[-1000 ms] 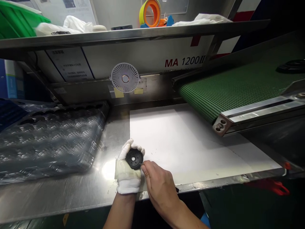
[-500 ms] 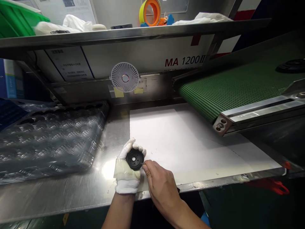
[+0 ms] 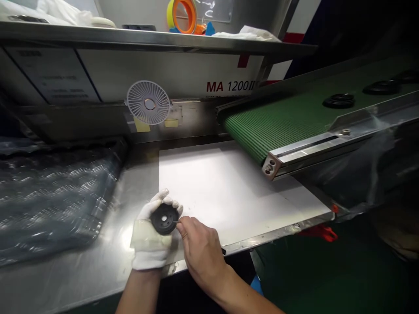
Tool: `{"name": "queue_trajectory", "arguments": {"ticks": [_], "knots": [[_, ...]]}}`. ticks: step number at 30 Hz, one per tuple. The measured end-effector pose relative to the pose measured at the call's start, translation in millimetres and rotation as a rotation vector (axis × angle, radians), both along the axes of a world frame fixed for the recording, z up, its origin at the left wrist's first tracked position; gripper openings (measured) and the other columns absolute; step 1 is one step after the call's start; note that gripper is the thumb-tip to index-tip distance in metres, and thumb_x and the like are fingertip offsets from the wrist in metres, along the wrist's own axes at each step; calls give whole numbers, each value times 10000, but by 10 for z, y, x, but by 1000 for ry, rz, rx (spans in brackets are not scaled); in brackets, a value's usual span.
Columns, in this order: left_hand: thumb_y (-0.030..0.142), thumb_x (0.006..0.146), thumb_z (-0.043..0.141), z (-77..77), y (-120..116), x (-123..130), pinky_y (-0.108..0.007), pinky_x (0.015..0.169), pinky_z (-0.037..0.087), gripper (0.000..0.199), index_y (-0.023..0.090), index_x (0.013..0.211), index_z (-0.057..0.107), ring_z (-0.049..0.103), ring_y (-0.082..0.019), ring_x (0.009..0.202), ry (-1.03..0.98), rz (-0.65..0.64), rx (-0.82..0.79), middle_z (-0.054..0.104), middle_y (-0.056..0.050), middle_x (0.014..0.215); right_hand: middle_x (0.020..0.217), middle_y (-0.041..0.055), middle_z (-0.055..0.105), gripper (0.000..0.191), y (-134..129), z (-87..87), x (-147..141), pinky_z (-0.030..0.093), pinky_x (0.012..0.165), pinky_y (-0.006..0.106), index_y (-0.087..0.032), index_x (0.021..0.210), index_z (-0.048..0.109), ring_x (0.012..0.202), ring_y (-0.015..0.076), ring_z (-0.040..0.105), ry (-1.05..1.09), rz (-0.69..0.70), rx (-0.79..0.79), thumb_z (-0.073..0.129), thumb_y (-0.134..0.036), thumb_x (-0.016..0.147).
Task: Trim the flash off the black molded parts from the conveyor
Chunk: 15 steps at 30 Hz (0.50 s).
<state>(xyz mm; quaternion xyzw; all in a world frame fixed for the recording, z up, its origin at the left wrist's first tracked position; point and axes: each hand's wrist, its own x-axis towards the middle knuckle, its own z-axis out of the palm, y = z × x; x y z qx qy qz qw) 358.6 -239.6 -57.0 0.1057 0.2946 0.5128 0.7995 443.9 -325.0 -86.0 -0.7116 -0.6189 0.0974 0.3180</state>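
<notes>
A black moulded disc [image 3: 164,219] with a central hole sits in the fingers of my left hand [image 3: 152,235], which wears a white glove wrapped with tape around the palm. My bare right hand [image 3: 201,248] is pinched on a thin metal blade tool [image 3: 177,221]. Its tip touches the disc's rim on the right side. The tool's dark end [image 3: 223,251] shows just below my right hand, and the rest of its handle is hidden by my fingers.
Both hands are over a stainless steel table [image 3: 127,205] with a white sheet [image 3: 222,187]. Several black discs [image 3: 338,100] lie on a green mesh conveyor belt [image 3: 278,117] at the right. Plastic-wrapped trays [image 3: 55,196] lie at the left, below a steel shelf [image 3: 147,39].
The whole scene has shifted left and slightly up in the view, bringing more of the conveyor and its black discs into sight. Both hands still hold the disc and tool.
</notes>
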Motion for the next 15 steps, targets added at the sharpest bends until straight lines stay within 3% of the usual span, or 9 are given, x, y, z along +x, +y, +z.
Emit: {"name": "queue_trajectory", "arguments": {"ticks": [4,7,9,12,15], "knots": [[115,760,612,13,2,114,-277,669,524,147,142,905,619,554,-108,649,-33,156,-56,552,-1,676,744,-7,562,289,21,-20,-71,251,563,279,-226,813,484,617,162,493,-15,17,22,278,-283,1007],[106,763,612,-7,-17,101,-298,762,528,176,155,931,628,572,-105,684,-29,245,1,567,5,695,740,-4,568,308,26,-24,-109,248,557,279,-223,810,485,616,161,498,-33,32,36,261,-287,1011],[128,761,601,-23,-27,45,-375,844,519,238,151,995,634,615,-162,796,-2,170,29,620,-38,792,740,-3,571,310,19,-21,-99,252,557,276,-222,808,485,620,161,505,-33,51,31,261,-286,1012],[191,751,563,-38,-26,-43,-506,871,492,356,124,1097,617,614,-283,948,24,-48,22,642,-129,947,750,-3,569,296,5,-22,-45,262,563,276,-221,813,483,635,163,512,-10,65,16,271,-277,1012],[179,731,553,-59,-11,-50,-433,787,528,316,113,1029,632,620,-215,779,-7,-38,33,621,-88,793,765,-3,564,272,4,-30,-4,266,572,283,-222,824,483,646,168,510,5,33,0,289,-273,1008]]}}
